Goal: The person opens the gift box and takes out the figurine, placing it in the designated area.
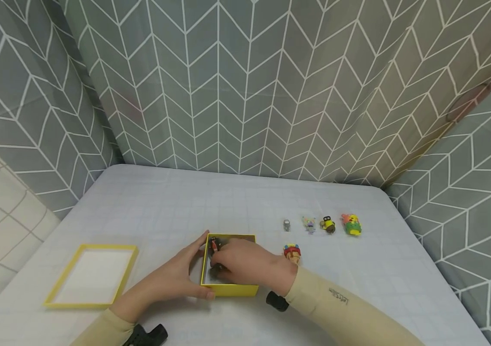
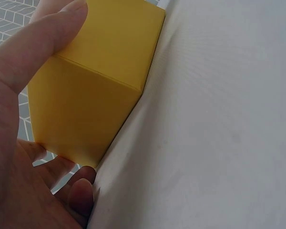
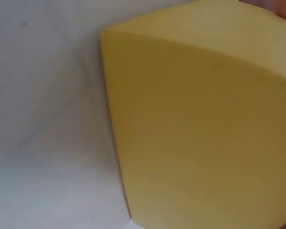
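Note:
An uncovered yellow box (image 1: 230,290) stands on the white table. My left hand (image 1: 183,275) holds it at its left side, thumb on the front face and fingers towards the back; the left wrist view shows the thumb (image 2: 62,28) against the yellow wall. My right hand (image 1: 243,262) reaches down into the box from the right, with its fingertips low and partly hidden. Beside those fingers, near the left inner wall, is a small dark figurine (image 1: 215,244) with some red on it. Whether the right fingers pinch anything is unclear. In the right wrist view the box's wall (image 3: 200,129) hides them.
A yellow-rimmed lid (image 1: 119,283) lies at the left. Right of the box stands a tan figurine with a red and blue top (image 1: 292,252). Behind it are a small grey figurine (image 1: 286,225), a pale one (image 1: 309,225), a yellow-and-dark one (image 1: 328,225) and a green-and-yellow one (image 1: 352,225).

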Available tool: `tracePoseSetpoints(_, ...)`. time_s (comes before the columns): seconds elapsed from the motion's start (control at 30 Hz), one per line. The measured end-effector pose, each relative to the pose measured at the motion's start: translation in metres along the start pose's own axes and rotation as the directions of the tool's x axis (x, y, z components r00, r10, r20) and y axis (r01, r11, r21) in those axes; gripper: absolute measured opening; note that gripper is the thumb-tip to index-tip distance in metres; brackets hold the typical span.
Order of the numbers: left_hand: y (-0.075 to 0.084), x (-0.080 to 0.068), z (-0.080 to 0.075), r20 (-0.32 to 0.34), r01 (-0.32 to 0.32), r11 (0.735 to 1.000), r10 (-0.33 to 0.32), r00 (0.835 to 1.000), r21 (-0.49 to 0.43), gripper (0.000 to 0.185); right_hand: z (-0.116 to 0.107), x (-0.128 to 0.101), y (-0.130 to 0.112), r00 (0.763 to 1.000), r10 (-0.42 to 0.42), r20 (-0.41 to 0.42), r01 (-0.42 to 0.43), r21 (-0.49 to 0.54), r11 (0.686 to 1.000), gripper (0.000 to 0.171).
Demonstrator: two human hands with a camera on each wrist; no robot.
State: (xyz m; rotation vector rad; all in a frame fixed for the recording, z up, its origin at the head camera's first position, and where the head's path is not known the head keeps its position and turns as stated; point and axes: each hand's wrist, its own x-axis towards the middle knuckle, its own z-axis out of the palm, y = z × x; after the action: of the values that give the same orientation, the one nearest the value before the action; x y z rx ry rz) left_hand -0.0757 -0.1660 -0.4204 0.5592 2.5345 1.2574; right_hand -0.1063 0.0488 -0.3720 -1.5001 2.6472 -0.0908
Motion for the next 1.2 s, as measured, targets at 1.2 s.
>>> tracePoseSetpoints(1.2,0.001,-0.001,0.001,0.007,-0.019,0.999,0.02,1.0,-0.03,0.136,-0.02,0.004,0.007,0.972,0.075,0.221,-0.124,0.218,0.968,0.034)
